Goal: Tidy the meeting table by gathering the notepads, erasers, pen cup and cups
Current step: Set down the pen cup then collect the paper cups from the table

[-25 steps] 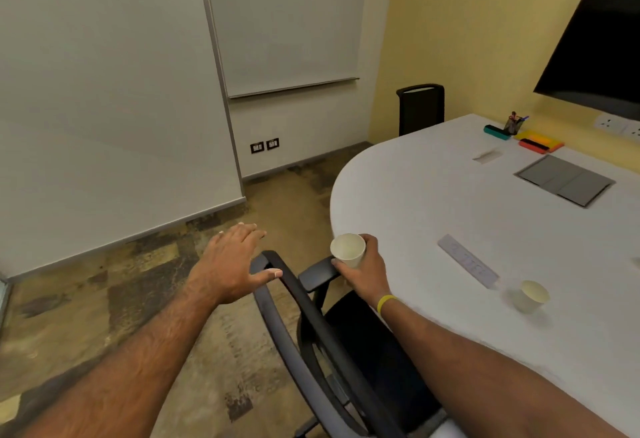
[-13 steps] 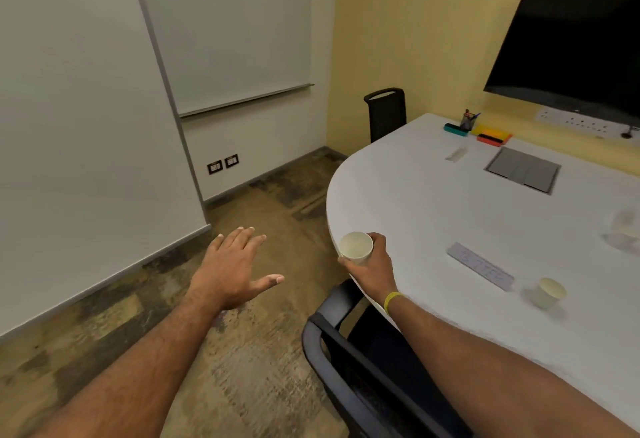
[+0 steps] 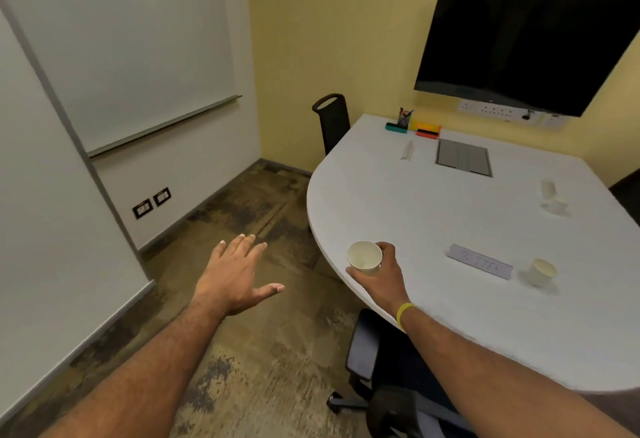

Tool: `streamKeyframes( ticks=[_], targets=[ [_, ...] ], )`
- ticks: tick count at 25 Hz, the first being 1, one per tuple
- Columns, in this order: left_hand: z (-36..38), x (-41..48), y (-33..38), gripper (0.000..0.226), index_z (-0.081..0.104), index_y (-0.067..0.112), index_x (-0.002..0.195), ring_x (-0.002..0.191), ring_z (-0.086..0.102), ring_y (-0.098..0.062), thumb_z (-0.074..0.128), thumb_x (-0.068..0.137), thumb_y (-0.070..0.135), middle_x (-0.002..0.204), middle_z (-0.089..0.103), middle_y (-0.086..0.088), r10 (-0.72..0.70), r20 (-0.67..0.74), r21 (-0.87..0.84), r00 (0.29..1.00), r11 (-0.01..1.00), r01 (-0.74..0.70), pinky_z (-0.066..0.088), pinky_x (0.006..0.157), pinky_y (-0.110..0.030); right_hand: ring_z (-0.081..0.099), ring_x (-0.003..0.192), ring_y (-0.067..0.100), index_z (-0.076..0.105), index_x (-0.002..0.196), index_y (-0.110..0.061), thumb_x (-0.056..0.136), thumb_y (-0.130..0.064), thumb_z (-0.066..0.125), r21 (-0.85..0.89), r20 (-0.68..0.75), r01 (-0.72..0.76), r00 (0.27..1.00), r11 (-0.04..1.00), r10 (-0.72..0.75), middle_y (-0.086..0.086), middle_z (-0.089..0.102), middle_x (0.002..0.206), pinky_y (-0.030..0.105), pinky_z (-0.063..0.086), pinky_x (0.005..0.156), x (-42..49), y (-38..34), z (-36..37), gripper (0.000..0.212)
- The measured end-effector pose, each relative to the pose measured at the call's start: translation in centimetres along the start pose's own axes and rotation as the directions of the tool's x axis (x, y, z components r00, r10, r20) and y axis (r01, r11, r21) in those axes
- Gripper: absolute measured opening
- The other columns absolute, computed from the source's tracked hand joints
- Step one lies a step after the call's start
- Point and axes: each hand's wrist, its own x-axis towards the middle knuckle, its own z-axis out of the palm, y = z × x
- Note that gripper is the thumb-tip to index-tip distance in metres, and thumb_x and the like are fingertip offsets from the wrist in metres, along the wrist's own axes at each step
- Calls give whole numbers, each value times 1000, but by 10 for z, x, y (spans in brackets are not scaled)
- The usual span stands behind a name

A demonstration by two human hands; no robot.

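The right hand [image 3: 384,276] curls its fingers round 1 paper cup [image 3: 364,259], held upright over the near edge of the white table [image 3: 433,216]. The left hand [image 3: 235,275] hangs over the floor at 9 o'clock of that cup, fingers straight and spread, holding nothing. A 2nd cup [image 3: 541,272] stands on the table at 3 o'clock, just beside a white card [image 3: 479,266]. At about 12 o'clock (far end, by the wall) the pen cup [image 3: 403,119] stands by a green eraser [image 3: 394,128] and a red eraser [image 3: 427,132].

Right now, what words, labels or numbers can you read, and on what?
No text reads clearly.
Handwriting on the paper card on the table: too blurred to read.
Small mark low on the wall screen: too small.
The paper cup in the right hand: no print shows.
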Motion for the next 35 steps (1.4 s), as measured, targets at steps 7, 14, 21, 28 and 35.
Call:
streamKeyframes(
  ticks=[7, 14, 21, 28, 35],
  targets=[
    [34, 176, -54, 111, 15, 28, 155, 153, 2, -21, 8, 67, 94, 165, 9, -3, 134, -34, 18, 990, 991, -134, 4, 122, -49, 56, 104, 18, 38, 117, -31, 63, -36, 90, 38, -134, -100, 986, 994, 104, -5, 54, 115, 31, 51, 87, 122, 13, 62, 75],
    [46, 367, -85, 111, 10, 28, 156, 152, -5, -21, 7, 67, 95, 166, 0, -3, 261, -20, 21, 965, 965, -260, -1, 121, -49, 58, 101, 18, 41, 115, -28, 64, -31, 90, 79, -220, -188, 955, 979, 201, -5, 56, 112, 25, 46, 80, 264, 20, 100, 71],
    [71, 530, -106, 111, 8, 29, 156, 152, -6, -22, 9, 67, 96, 165, -3, -3, 387, 0, -5, 922, 922, -387, -2, 122, -51, 55, 104, 15, 43, 117, -25, 65, -28, 90, 95, -303, -270, 909, 958, 286, -3, 50, 118, 25, 47, 85, 368, 33, 141, 70],
    [103, 711, -136, 107, 3, 27, 156, 152, -10, -22, 18, 72, 93, 165, -6, -4, 541, 33, -3, 840, 841, -541, -9, 119, -48, 56, 102, 9, 44, 115, -29, 63, -37, 89, 99, -442, -350, 823, 931, 357, -9, 54, 115, 18, 45, 78, 494, 48, 190, 69],
    [107, 870, -136, 111, 7, 30, 156, 152, -4, -22, 13, 67, 96, 166, -1, -2, 667, 4, -32, 745, 744, -667, -11, 115, -46, 59, 103, 6, 44, 113, -37, 61, -47, 86, 112, -580, -424, 706, 899, 405, -17, 58, 112, 25, 52, 82, 592, 43, 206, 67]
  ],
)
